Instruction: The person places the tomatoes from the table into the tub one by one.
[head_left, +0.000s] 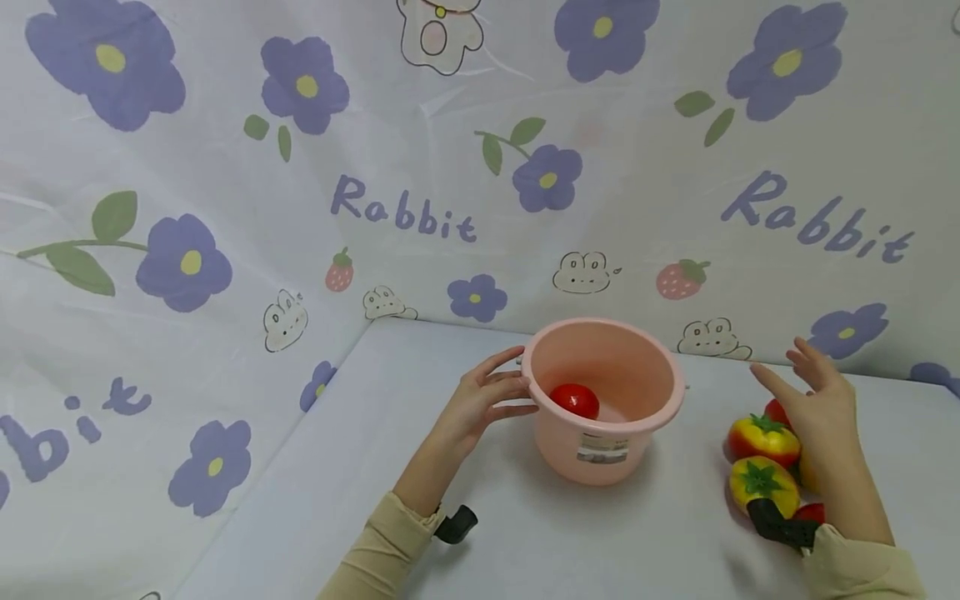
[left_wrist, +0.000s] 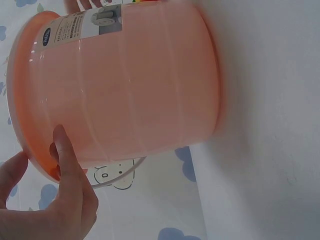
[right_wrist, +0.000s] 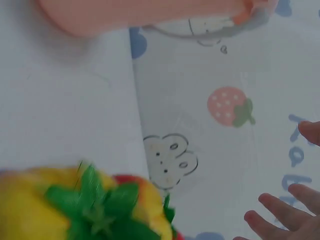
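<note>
My left hand (head_left: 480, 400) lies against the left side of the pink bucket (head_left: 553, 450), the thumb at the rim and the fairly straight fingers spread along the outer wall; I see no firm pinch there. I judge it is placed to steady the bucket lightly while leaving the mouth clear. How hard it presses, I cannot tell.

The bucket stands upright on the white table (head_left: 637, 550), between my hands, probably so that both can reach its wide opening. One red tomato (head_left: 573, 401) lies inside, towards the left wall. A paper label (head_left: 602, 448) faces the near side, and the thin handle (left_wrist: 120, 178) hangs down, out of the way of the mouth.

On the right, my right hand (head_left: 825, 408) hangs above the other tomatoes with its fingers spread and nothing in them; the right wrist view shows it apart from the fruit. They sit close together, well apart from the bucket: a yellow-and-red tomato (head_left: 765, 443), another tomato (head_left: 763, 486) just nearer, and others partly hidden by my arm. I suppose they are grouped there to lie within my right arm's reach.
</note>
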